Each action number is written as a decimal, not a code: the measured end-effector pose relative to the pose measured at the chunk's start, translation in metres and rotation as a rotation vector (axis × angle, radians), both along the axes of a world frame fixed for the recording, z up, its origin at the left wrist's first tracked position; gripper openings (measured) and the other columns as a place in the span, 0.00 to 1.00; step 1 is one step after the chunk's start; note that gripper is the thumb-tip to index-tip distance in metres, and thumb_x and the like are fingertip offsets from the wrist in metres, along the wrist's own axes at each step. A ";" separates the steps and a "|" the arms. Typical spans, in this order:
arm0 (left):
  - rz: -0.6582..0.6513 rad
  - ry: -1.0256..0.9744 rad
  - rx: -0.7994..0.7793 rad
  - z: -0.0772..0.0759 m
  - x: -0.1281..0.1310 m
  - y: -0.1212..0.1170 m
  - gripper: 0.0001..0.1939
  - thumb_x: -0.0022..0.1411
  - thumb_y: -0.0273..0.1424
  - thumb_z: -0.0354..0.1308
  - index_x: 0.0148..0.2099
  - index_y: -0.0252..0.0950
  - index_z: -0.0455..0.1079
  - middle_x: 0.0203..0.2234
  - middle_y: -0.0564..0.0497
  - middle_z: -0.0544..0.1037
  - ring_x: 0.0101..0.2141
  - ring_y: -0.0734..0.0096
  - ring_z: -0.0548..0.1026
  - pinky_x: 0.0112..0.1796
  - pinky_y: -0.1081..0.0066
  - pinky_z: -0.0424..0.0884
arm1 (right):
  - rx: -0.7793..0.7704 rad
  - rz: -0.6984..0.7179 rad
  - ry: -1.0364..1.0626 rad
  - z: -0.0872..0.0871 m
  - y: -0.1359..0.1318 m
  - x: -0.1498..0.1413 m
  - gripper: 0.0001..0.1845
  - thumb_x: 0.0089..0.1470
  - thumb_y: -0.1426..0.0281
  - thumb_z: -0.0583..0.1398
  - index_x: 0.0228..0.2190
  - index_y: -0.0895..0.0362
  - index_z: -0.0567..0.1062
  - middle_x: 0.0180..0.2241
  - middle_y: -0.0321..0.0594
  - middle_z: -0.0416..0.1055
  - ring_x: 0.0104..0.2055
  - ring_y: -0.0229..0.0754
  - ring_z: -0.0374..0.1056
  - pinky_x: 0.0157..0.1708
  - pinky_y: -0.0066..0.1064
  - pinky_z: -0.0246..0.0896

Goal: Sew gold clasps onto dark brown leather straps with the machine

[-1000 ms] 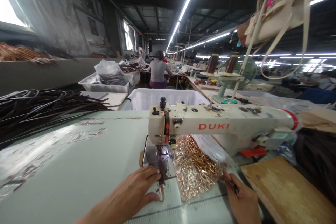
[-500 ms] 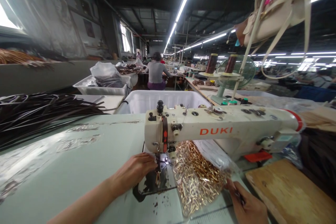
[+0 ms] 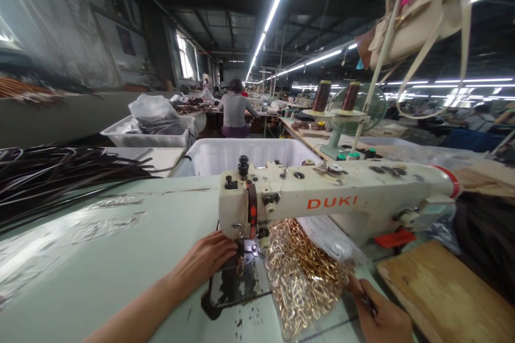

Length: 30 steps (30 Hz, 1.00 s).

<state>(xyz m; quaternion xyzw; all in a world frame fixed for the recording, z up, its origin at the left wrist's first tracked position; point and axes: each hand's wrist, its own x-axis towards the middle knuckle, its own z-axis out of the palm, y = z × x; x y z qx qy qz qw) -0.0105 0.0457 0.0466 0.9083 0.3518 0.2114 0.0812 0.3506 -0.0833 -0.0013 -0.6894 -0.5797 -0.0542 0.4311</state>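
Note:
At the needle of a white sewing machine (image 3: 289, 201), my left hand (image 3: 211, 252) is closed, fingertips pressed together beside the presser foot. What they pinch is hidden. A gold snap hook (image 3: 240, 266) hangs at a small dark piece under the foot, just right of these fingertips. To the right on the table lies a clear plastic bag of gold snap hooks (image 3: 301, 278). My right hand (image 3: 380, 308) is at the bag's right edge, its fingers curled round a slim dark tool (image 3: 369, 304) that is mostly covered.
Dark straps (image 3: 60, 182) are heaped at the table's left. A wooden board (image 3: 446, 284) lies at right. Behind the machine stands a white bin (image 3: 249, 153); thread cones (image 3: 322, 97) and a hanging beige bag (image 3: 426, 16) are at upper right. A person (image 3: 237, 110) sits farther back.
The view has shifted slightly. The snap hook at the needle now hangs a little more tilted. Both hands keep nearly the same places and grips.

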 end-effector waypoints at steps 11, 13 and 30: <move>-0.100 0.098 -0.050 0.022 0.006 0.000 0.17 0.69 0.33 0.43 0.40 0.34 0.72 0.38 0.43 0.78 0.44 0.57 0.74 0.53 0.57 0.64 | -0.051 0.117 0.009 0.038 -0.026 -0.015 0.23 0.58 0.47 0.52 0.33 0.51 0.75 0.29 0.35 0.75 0.27 0.40 0.71 0.28 0.26 0.65; -0.046 0.079 -0.045 0.018 0.004 -0.019 0.19 0.69 0.31 0.39 0.45 0.29 0.71 0.39 0.36 0.77 0.44 0.53 0.74 0.53 0.50 0.61 | -0.011 0.171 -0.031 0.046 -0.037 -0.022 0.21 0.60 0.50 0.52 0.42 0.50 0.74 0.37 0.36 0.76 0.33 0.41 0.73 0.31 0.26 0.67; 0.148 -0.790 -0.919 0.052 0.002 -0.171 0.25 0.63 0.47 0.54 0.47 0.29 0.69 0.24 0.45 0.80 0.24 0.63 0.78 0.29 0.69 0.73 | 0.060 0.843 0.090 0.081 -0.034 -0.162 0.08 0.62 0.63 0.55 0.40 0.55 0.66 0.34 0.38 0.67 0.35 0.41 0.66 0.33 0.29 0.63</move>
